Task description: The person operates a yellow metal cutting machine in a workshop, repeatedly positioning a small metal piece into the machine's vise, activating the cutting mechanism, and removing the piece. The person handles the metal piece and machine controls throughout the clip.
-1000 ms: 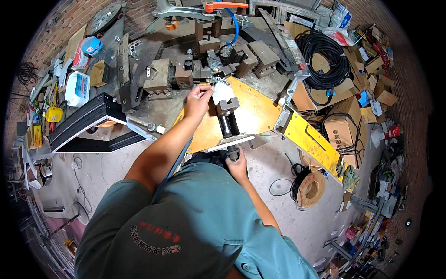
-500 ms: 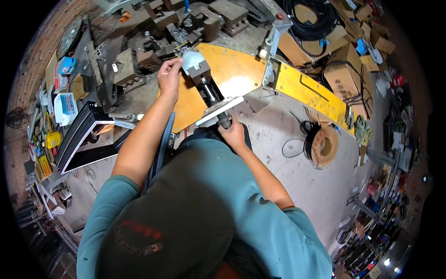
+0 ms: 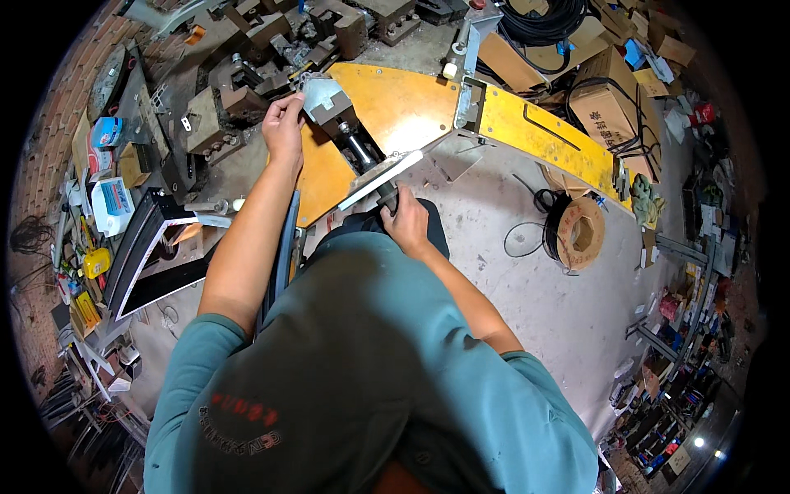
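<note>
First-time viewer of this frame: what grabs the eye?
Probably the bright yellow plate, upper centre, with the slotted yellow bar right of it. Then the left hand at a grey metal piece, and the right hand around a dark handle. Upper right: a black cable coil.

Cluttered workshop; brick wall (image 3: 59, 115), metal blocks (image 3: 210, 121), cable coil (image 3: 541, 33)

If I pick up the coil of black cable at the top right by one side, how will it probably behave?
The coil of black cable would likely be floppy and lose its round shape, since its loops surround an open middle. It may feel fairly heavy, because many turns are bundled thickly together.
</note>
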A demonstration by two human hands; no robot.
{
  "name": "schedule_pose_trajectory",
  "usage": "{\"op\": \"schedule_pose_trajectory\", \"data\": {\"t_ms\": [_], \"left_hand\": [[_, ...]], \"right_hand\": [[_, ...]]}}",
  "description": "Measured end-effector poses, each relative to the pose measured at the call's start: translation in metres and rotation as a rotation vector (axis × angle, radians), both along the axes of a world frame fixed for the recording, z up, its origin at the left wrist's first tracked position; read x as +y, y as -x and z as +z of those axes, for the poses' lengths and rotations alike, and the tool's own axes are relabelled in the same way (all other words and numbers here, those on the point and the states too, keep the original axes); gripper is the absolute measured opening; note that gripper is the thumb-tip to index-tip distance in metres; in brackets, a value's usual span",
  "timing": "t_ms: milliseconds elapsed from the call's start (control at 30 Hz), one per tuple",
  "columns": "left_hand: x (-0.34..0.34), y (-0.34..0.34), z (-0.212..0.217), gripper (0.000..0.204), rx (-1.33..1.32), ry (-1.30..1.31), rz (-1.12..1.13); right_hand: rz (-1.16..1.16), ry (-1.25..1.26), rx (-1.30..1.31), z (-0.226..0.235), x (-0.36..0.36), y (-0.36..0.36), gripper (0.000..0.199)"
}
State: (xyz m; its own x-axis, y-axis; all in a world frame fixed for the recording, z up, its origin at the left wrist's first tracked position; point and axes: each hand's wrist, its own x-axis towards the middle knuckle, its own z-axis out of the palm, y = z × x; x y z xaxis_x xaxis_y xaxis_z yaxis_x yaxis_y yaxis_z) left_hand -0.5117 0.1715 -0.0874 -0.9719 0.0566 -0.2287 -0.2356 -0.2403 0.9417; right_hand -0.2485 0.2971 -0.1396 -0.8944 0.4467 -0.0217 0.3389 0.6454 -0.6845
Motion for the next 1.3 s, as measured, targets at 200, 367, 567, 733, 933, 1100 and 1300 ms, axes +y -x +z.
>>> {"op": "schedule_pose_trajectory", "data": {"t_ms": [200,367,567,733,933,1100,1300], "left_hand": [[-0.001,0.003,-0.004,0.013,0.005,0.037,0.004],[0.005,-0.001,0.002,0.014,0.019,-0.034,0.008],[-0.002,0.002,-0.002,0.011,-0.02,0.038,-0.003],[0.001,0.001,0.0,0.016,0.027,-0.001,0.002],[0.002,-0.003,0.004,0.016,0.021,0.039,0.016],[0.001,0.0,-0.001,0.017,0.034,-0.002,0.006],[0.002,0.001,-0.006,0.018,0.059,0.022,0.003]], "right_hand": [[-0.025,0.13,0.065,-0.005,0.001,-0.002,0.058],[-0.048,0.344,0.041,-0.016,0.007,-0.004,0.061],[0.047,0.077,0.215,-0.014,0.004,0.0,0.064],[0.004,0.572,-0.019,-0.013,0.015,0.0,0.064],[0.081,-0.055,0.281,-0.016,-0.001,0.0,0.063],[-0.007,0.262,0.127,-0.01,0.0,0.001,0.063],[0.127,-0.132,0.202,-0.008,-0.001,-0.003,0.058]]}}
